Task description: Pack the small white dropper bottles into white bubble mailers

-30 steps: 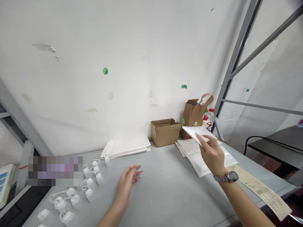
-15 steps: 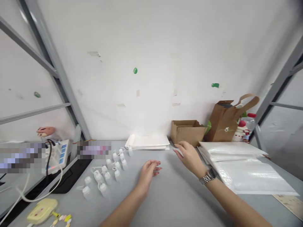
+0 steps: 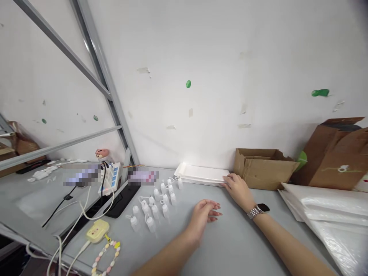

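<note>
My left hand [image 3: 204, 214] hovers over the grey table with its fingers loosely curved and apart, holding nothing. At the back, my right hand [image 3: 238, 191], with a metal watch on its wrist, has its fingertips at the right end of a low stack of flat white sheets or packets [image 3: 202, 172]. Its thumb and fingers close on the stack's corner; how many layers they take is hidden. Left of my left hand, several small translucent white bottles [image 3: 151, 224] with tethered caps stand upright in rough rows.
Behind my right hand stands an open cardboard box [image 3: 267, 174]. White bubble mailers [image 3: 330, 214] and a brown paper bag [image 3: 339, 157] are at the right. At the left lie a black phone-like slab [image 3: 122, 201], a power strip [image 3: 113, 178], cables and a yellow case [image 3: 97, 230] with a bead strap.
My right hand has moved from beside the cardboard box to the right end of the white stack. My left hand stays open over the table. The view has turned left.
</note>
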Action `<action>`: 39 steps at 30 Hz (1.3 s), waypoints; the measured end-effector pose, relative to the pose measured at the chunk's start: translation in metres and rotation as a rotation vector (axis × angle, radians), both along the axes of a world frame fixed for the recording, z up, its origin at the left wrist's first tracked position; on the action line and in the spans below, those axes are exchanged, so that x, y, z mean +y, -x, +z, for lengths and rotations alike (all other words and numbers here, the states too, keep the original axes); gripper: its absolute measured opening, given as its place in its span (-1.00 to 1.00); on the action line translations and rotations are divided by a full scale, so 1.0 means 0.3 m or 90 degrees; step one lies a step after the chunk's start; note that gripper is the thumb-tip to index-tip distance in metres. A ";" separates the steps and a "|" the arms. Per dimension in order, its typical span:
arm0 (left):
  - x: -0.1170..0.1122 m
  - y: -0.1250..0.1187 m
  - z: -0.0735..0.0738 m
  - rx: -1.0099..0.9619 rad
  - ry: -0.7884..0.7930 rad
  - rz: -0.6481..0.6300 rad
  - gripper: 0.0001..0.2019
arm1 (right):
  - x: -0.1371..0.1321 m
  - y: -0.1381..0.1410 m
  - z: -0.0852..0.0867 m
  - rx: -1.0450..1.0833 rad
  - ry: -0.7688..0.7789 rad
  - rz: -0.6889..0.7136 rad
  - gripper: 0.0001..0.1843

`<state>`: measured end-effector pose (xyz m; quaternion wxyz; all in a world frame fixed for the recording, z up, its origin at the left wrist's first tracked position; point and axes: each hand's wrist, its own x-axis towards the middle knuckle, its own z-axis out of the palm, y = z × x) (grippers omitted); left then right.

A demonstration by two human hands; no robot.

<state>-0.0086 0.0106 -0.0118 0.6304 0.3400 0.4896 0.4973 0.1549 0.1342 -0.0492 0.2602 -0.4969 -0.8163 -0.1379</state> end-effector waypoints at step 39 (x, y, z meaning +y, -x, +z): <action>-0.001 0.002 -0.001 0.000 -0.008 -0.005 -0.81 | -0.036 -0.038 0.093 0.023 -0.287 0.066 -0.79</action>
